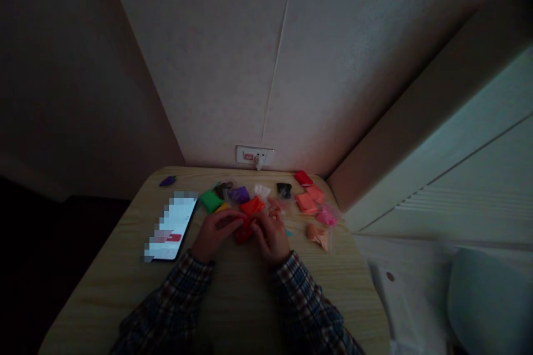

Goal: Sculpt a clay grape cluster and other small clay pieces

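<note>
My left hand (pixel 214 233) and my right hand (pixel 270 236) meet over the middle of a light wooden table (pixel 125 283). Both pinch a small red packet (pixel 246 222) between their fingertips. Both sleeves are dark plaid. Just beyond the hands lies a row of small coloured packets: green (pixel 211 200), purple (pixel 240 194), white (pixel 262 191) and black (pixel 283 189).
A lit phone (pixel 171 227) lies flat to the left of my hands. Orange packets (pixel 310 199), a red one (pixel 303 178), a pink one (pixel 326 216) and a peach one (pixel 317 234) lie to the right. A wall socket (pixel 255 155) sits behind the table. A purple bit (pixel 167 181) lies far left.
</note>
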Motion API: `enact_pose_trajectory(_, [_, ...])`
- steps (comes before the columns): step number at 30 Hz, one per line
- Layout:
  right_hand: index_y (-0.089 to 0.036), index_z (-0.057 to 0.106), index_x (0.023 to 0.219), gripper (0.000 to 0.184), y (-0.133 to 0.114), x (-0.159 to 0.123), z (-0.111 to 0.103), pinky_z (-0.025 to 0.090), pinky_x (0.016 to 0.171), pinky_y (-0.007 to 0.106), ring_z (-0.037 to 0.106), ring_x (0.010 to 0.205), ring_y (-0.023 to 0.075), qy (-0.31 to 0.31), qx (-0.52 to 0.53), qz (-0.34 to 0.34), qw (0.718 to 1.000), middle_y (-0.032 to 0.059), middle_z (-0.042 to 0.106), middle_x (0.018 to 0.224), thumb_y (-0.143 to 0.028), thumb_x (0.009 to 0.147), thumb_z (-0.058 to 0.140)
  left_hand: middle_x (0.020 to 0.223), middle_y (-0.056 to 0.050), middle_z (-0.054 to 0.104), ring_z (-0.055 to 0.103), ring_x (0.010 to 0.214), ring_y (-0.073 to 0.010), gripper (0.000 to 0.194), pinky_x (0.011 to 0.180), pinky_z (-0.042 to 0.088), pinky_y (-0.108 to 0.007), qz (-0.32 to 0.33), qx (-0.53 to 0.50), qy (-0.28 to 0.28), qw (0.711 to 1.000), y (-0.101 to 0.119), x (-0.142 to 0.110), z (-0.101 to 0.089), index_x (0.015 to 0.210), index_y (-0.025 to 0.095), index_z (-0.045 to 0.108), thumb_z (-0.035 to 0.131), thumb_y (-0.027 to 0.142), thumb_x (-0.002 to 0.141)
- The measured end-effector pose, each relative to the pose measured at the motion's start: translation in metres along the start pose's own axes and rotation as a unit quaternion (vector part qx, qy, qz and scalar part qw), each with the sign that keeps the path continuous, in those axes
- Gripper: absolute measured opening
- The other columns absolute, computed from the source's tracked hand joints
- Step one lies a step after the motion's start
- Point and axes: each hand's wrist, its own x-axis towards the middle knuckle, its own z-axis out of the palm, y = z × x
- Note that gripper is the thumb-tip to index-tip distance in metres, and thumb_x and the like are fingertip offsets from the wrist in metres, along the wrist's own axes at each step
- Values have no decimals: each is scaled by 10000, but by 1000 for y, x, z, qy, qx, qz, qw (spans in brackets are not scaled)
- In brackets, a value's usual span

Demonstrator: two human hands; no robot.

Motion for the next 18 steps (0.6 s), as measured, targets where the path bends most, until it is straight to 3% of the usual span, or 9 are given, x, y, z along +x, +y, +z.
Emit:
enact_pose_trajectory(5, [-169, 522, 969, 264, -1, -1, 2, 330, 757, 372, 562, 601, 162, -22, -2, -3, 1000, 17, 649, 693, -307, 957, 297, 522, 20, 647, 588, 443, -131, 190, 451, 495, -224, -32, -40, -52, 997, 1, -2, 3, 793, 159, 690, 698, 327, 703])
enact_pose_trajectory(10, [-172, 524, 977, 253, -1, -1, 2, 325, 764, 371, 584, 676, 179, -12, -4, -15, 1000, 33, 667, 759, -297, 962, 305, 773, -22, 716, 655, 732, -172, 118, 674, 539, -259, 11, -27, -11, 1000, -1, 0, 2, 747, 175, 701, 714, 267, 674])
enact_pose_trajectory(18, [-193, 516, 997, 191, -1, -1, 3, 332, 782, 379, 573, 650, 165, -26, 7, -1, 1000, 24, 674, 809, -237, 934, 342, 747, -8, 676, 638, 744, -172, 113, 716, 525, -277, 1, -23, -3, 1000, -4, 1, 1, 719, 168, 655, 721, 221, 644])
